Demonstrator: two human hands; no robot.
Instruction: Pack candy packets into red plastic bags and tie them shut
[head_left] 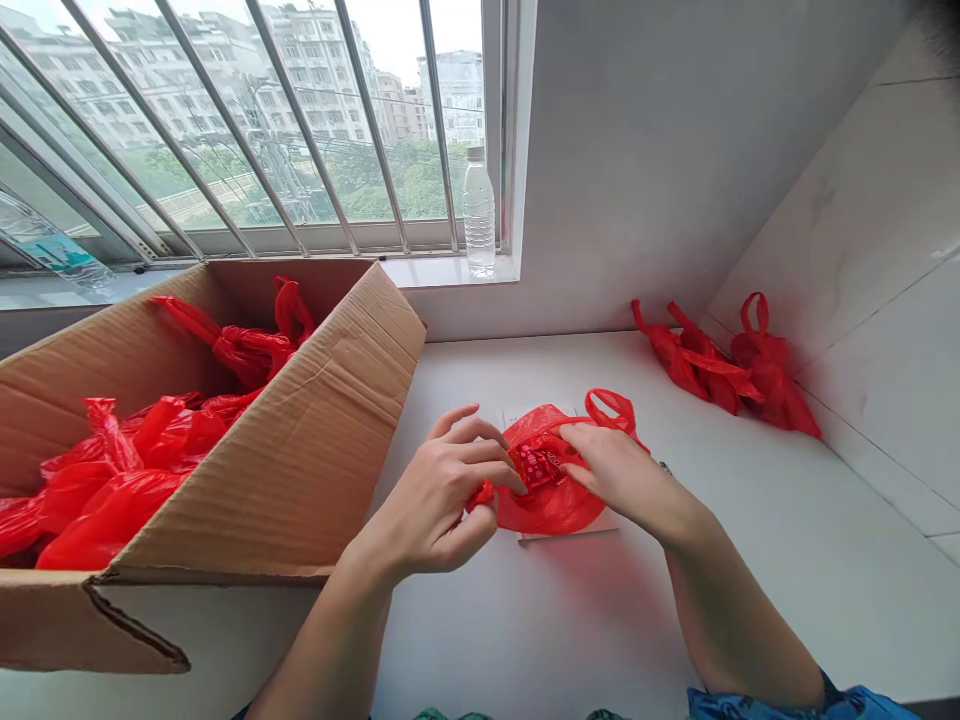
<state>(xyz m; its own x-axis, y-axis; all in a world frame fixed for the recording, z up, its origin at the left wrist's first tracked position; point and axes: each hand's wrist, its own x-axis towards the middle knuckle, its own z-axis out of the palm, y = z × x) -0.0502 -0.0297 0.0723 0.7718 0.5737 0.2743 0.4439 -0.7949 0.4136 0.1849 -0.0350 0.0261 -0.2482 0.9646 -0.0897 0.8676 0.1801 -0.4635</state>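
Note:
A red plastic bag [551, 500] lies on the white counter [787, 580] in front of me, on top of a flat white card whose edge shows beneath it. My left hand [442, 490] pinches the bag's left edge between thumb and fingers. My right hand [619, 470] presses and grips the bag's top from the right, its fingers closed on the plastic. A small red patterned item [537, 464] shows through the bag between my hands. One bag handle loops up behind my right hand.
An open cardboard box [300, 450] with several red bags [112, 480] stands at the left. Tied red bags [724, 365] lie at the back right by the tiled wall. A clear water bottle [478, 212] stands on the window sill.

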